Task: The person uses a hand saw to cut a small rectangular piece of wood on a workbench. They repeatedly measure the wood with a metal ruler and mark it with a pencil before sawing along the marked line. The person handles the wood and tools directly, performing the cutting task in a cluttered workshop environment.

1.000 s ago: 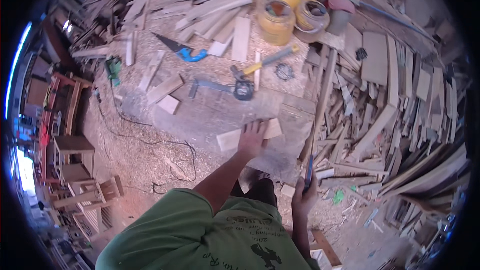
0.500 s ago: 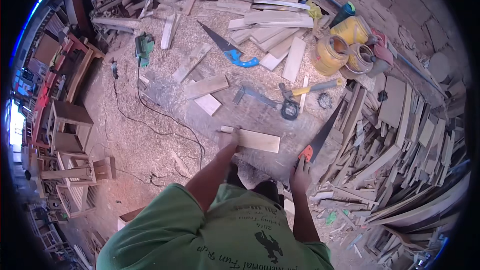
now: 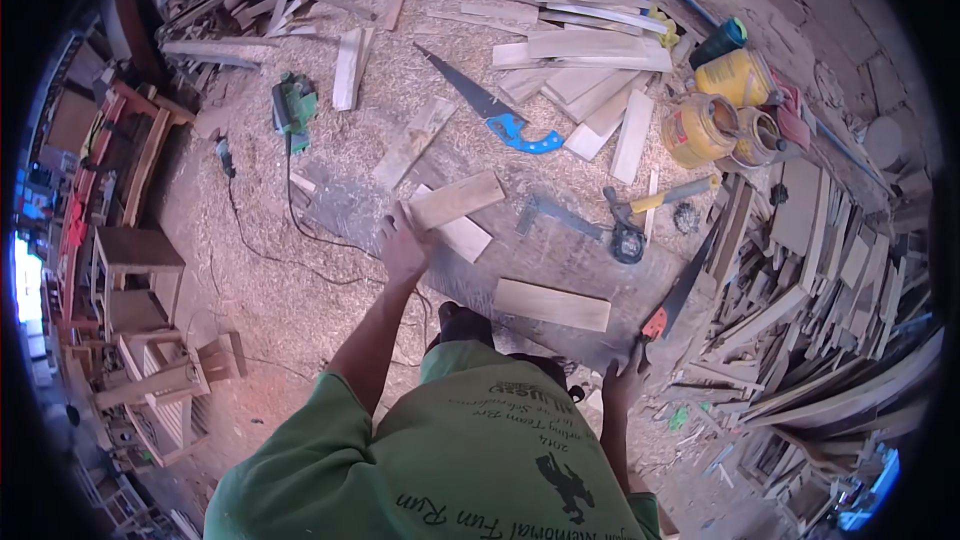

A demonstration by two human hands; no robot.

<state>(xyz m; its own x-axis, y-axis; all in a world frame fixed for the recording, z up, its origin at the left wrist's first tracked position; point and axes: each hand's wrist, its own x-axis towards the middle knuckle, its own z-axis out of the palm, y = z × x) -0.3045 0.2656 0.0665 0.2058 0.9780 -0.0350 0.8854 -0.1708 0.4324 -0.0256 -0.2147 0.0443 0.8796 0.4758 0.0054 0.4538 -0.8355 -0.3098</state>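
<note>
My left hand (image 3: 403,248) is at the left end of a short wooden board (image 3: 460,200), its fingers spread and reaching to the board's edge. That board lies across a paler piece of wood (image 3: 463,237). Another short, light board (image 3: 552,305) rests on the worktop in front of me, with neither hand on it. To the right, my right hand (image 3: 627,377) is just below the orange handle of a handsaw (image 3: 680,285). Its thumb is apart from its fingers, and the fingertips are close to the handle; contact is hard to make out. The saw lies flat, blade pointing away.
Beyond lie a blue-handled saw (image 3: 490,105), a metal square (image 3: 555,215), a hammer (image 3: 670,193) and a tape measure (image 3: 627,240). Yellow jars (image 3: 700,130) stand far right near stacked boards (image 3: 600,45). A corded green power tool (image 3: 293,110) sits left among shavings. Scrap wood (image 3: 800,290) is piled right.
My left hand has let go of the light board and moved left and away to the other board. My right hand has drawn back slightly from the saw handle. The whole view has shifted.
</note>
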